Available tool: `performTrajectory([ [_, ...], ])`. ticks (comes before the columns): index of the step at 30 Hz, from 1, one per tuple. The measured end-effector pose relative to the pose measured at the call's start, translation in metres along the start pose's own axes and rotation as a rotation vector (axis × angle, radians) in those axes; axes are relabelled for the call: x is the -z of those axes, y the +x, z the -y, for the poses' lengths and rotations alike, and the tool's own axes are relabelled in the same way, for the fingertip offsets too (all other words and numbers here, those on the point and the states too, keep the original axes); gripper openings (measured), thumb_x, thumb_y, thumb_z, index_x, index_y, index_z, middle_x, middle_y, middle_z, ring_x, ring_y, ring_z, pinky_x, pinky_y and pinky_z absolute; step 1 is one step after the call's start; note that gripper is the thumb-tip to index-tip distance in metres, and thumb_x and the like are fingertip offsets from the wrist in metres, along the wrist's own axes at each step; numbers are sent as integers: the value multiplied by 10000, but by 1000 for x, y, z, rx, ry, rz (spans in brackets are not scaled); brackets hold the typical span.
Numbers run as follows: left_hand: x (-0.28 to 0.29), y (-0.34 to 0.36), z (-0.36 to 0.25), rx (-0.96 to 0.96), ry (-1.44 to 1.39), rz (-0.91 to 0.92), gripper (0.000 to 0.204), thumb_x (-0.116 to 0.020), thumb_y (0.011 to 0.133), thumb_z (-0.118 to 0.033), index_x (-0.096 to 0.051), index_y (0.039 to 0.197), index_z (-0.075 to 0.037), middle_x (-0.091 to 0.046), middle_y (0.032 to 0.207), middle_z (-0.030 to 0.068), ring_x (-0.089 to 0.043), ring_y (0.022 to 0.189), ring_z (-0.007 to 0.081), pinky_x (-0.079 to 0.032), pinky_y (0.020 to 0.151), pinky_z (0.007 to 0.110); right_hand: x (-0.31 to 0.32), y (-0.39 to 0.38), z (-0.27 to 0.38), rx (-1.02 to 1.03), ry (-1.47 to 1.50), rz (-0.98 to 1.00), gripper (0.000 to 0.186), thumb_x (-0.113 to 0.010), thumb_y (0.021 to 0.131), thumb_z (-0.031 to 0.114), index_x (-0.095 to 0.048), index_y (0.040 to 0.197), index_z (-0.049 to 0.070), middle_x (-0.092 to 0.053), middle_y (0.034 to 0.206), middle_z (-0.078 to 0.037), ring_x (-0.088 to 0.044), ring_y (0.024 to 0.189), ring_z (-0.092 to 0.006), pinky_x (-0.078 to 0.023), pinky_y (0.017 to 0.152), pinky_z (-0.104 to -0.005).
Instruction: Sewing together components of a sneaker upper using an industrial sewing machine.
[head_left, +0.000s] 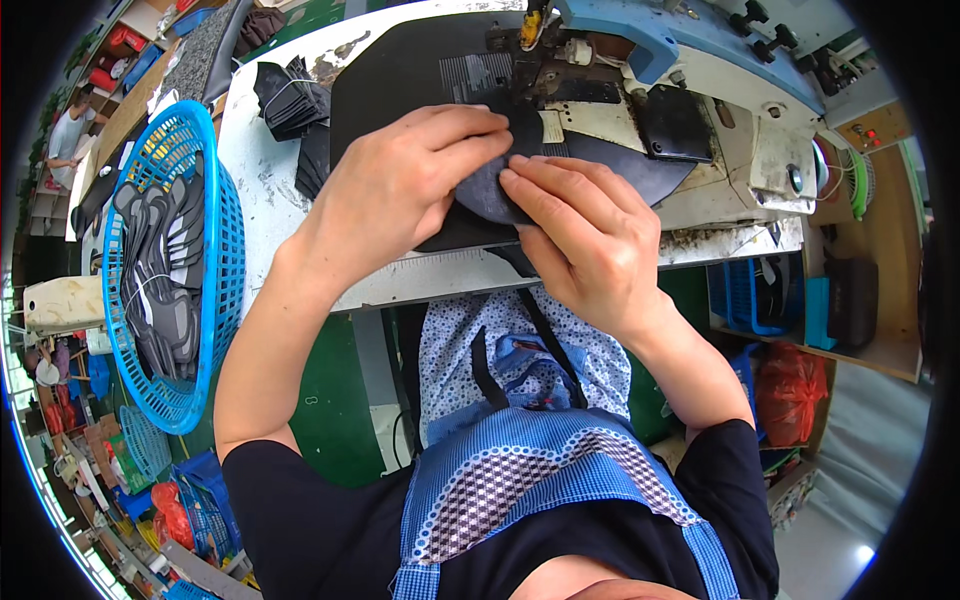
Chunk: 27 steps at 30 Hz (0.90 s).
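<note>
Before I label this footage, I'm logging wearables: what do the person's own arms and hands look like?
The left hand and right hand are bare: no gloves, and no rings or bracelets show. The left forearm and right forearm are uncovered too. The left sleeve and right sleeve are short, black and plain.
</note>
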<state>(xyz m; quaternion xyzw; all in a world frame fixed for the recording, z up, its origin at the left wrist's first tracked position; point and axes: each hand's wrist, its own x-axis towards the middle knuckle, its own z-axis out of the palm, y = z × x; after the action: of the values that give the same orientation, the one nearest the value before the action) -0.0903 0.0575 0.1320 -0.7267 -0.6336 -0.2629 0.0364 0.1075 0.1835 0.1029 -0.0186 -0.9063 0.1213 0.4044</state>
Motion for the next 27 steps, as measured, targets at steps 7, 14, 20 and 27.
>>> performTrajectory([
  [7,3,3,21,-49,14,31,602,-605,738,112,-741,1292,-82,-704,1416,107,-676,1303,326,-588,1048,424,-6,6,-3,-9,-27,-33,300,-830,773,91,-809,1070,53,-805,1102,-84,-768,998,-263,-609,839,-393],
  [14,0,7,20,-78,149,14,560,-654,783,62,-750,1306,-113,-730,1391,56,-672,1326,300,-601,1034,412,-5,7,-12,-18,-9,-51,233,-822,813,76,-809,1044,53,-808,1076,-81,-768,974,-273,-614,834,-390],
  [20,-3,12,23,-71,251,-4,470,-688,875,-5,-746,1325,-127,-724,1407,29,-674,1324,284,-605,1026,408,-1,8,-19,-55,27,-51,193,-813,828,64,-796,1020,57,-808,1068,-74,-760,970,-284,-618,852,-398],
  [27,2,18,53,-69,309,15,469,-655,938,-18,-730,1374,-175,-706,1440,3,-672,1326,266,-611,1008,401,-3,13,-18,-63,20,-8,210,-824,847,120,-788,1046,61,-799,1122,-70,-747,1010,-285,-614,876,-398],
])
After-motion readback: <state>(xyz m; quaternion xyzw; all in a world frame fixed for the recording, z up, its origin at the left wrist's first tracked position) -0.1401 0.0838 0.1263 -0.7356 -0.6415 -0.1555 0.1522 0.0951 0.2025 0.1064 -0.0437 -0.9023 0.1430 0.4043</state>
